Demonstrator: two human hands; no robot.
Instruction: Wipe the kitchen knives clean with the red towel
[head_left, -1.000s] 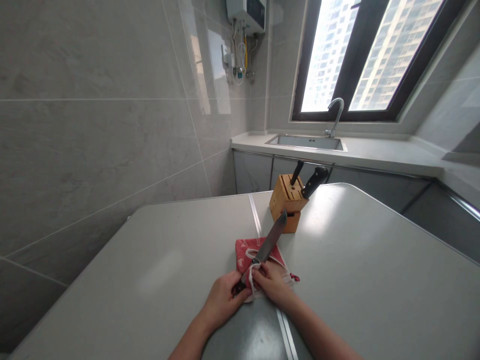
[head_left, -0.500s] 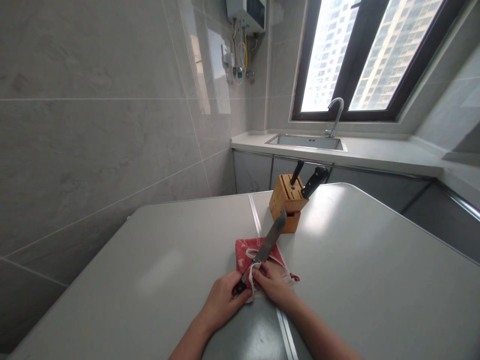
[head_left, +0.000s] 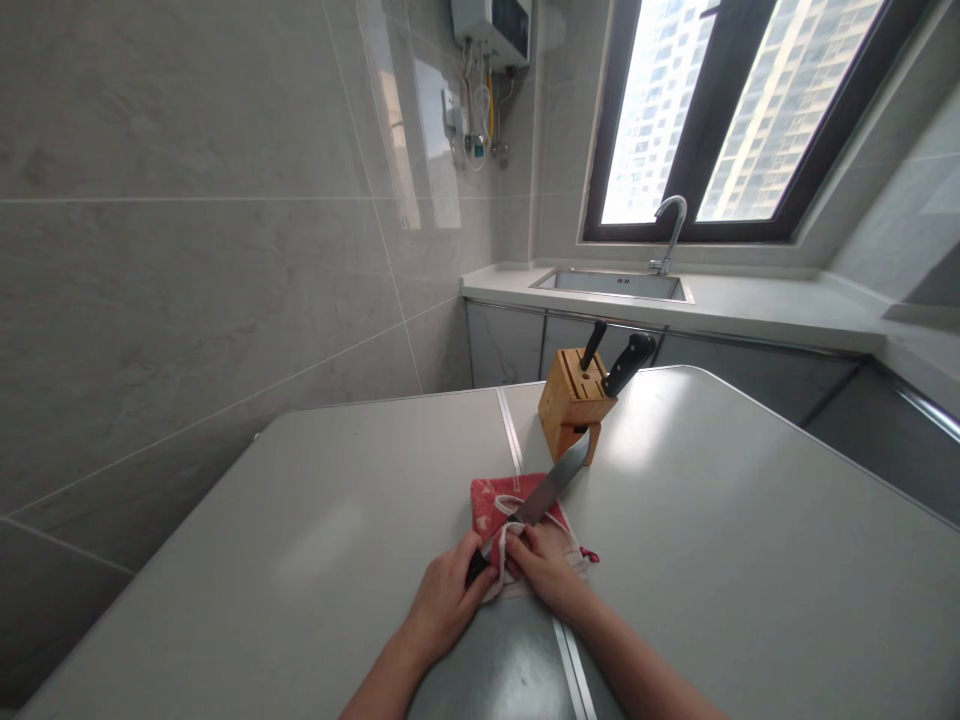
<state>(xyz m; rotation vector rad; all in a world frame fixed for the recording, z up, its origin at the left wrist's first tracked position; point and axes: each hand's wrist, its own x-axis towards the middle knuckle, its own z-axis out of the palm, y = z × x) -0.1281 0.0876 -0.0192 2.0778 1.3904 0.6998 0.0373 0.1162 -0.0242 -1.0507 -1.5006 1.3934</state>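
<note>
We have a large knife (head_left: 555, 490) in the lower middle of the frame, slanting from our hands up toward the right, with its tip in front of the base of the wooden knife block (head_left: 568, 395); we cannot tell whether the two touch. Our left hand (head_left: 448, 583) is closed round the end of the black handle (head_left: 477, 567), thumb on the near side. Our right hand (head_left: 550, 570) is drawn in narrow, pinching a white-edged fold of the red cloth (head_left: 491, 495) over the knife where handle meets blade; the rest of the cloth lies beneath on the pale table (head_left: 360, 520). The step in hand looks to be rubbing the handle with that fold. To do it well, we should let the left grip alone steady the knife and press the fold lightly, moving along the handle rather than up onto the steel. The curved side of the blade seems to face lower right, the right hand's side, so those fingertips ought to stay behind the cloth. We would also angle the tip away from the block, since a knock there could twist the handle in our grip.
</note>
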